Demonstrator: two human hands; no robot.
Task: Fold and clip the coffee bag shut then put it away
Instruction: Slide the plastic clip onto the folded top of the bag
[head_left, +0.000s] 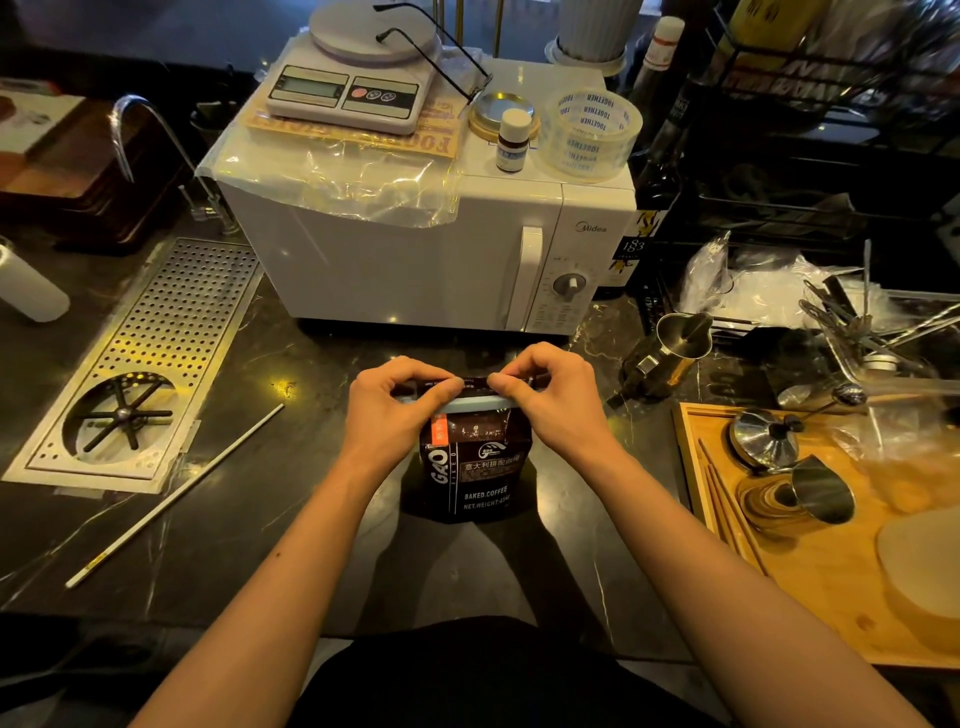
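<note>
A dark brown coffee bag (475, 473) with white lettering stands upright on the black marble counter, in front of the microwave. Its top edge is folded over. A pale blue clip (475, 404) lies across the bag just below the fold. My left hand (397, 402) pinches the fold and the clip's left end between thumb and fingers. My right hand (553, 397) pinches the right end the same way. The clip's ends are hidden under my fingers, so I cannot tell whether it is snapped closed.
A white microwave (415, 260) stands right behind the bag, with a scale (345, 91) and a tape roll (589, 132) on top. A perforated drain tray (150, 358) and a white rod (176, 493) lie left. Steel pitcher (670, 348) and wooden tray (810, 587) sit right.
</note>
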